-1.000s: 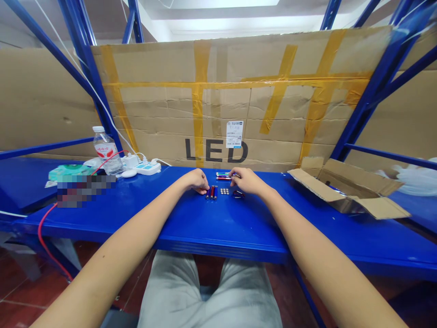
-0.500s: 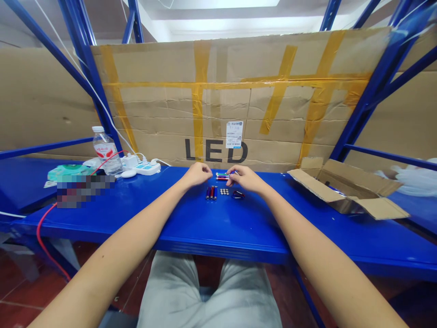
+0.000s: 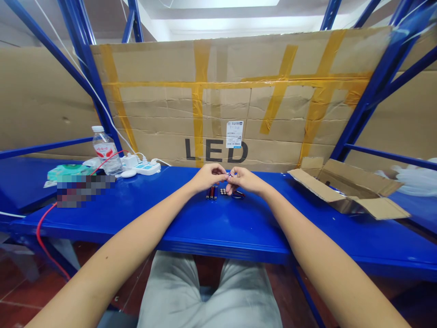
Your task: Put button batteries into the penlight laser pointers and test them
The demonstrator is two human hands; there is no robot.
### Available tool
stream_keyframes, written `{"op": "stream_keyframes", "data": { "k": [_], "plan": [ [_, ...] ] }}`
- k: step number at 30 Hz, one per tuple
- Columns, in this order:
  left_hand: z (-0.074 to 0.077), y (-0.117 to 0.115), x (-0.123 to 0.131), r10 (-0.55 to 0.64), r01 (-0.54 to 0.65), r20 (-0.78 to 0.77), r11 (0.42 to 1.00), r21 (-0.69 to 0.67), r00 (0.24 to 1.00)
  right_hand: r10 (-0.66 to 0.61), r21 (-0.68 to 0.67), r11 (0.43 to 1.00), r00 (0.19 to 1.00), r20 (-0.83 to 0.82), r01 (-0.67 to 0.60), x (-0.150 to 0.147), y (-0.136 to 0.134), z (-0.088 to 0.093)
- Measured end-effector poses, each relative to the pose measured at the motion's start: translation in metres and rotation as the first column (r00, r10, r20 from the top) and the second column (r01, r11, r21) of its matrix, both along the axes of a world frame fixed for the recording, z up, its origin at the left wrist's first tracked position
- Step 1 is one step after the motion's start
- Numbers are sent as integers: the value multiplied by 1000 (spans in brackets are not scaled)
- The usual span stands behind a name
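Note:
My left hand and my right hand meet fingertip to fingertip just above the blue table. Both are closed in a pinch around a small shiny piece, mostly covered by the fingers, so its kind does not show. Right below the left hand, several slim red and blue metal tubes lie side by side. Small silvery round pieces sit in a group to their right, partly hidden by my fingers. Under the right hand lies a little heap of dark red and blue looped pieces.
An open cardboard box stands on the right of the blue table. To the left are a water bottle, a white power strip, a green packet and a red cable. A large cardboard sheet closes off the back.
My left hand has moved right to meet the right hand, and its fingertips now touch the small piece there. The colored tubes behind the hands are now covered.

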State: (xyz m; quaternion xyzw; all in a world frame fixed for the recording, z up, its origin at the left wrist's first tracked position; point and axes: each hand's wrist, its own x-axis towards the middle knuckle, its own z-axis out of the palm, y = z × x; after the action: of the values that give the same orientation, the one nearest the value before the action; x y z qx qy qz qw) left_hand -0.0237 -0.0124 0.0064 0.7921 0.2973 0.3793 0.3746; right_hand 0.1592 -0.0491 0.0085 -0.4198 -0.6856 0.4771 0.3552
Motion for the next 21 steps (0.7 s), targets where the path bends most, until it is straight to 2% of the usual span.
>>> {"op": "stream_keyframes", "data": {
  "k": [3, 6, 10, 16, 21],
  "plan": [
    [-2, -1, 3, 15, -15, 18, 1000, 11, 1000, 14, -8, 1000, 1000, -3, -14, 0, 1, -1],
    [-4, -3, 6, 57, -61, 49, 994, 95, 997, 37, -7, 999, 999, 6, -37, 0, 3, -4],
    [-4, -3, 6, 42, -52, 62, 984, 169, 997, 38, 10, 999, 999, 12, -38, 0, 5, -5],
    [-3, 0, 4, 153, -164, 119, 983, 86, 981, -68, 155, 985, 995, -79, 79, 4, 10, -1],
    [-3, 0, 4, 134, -142, 161, 989, 41, 978, -95, 257, 956, 979, -183, 140, 4, 13, -2]
  ]
}}
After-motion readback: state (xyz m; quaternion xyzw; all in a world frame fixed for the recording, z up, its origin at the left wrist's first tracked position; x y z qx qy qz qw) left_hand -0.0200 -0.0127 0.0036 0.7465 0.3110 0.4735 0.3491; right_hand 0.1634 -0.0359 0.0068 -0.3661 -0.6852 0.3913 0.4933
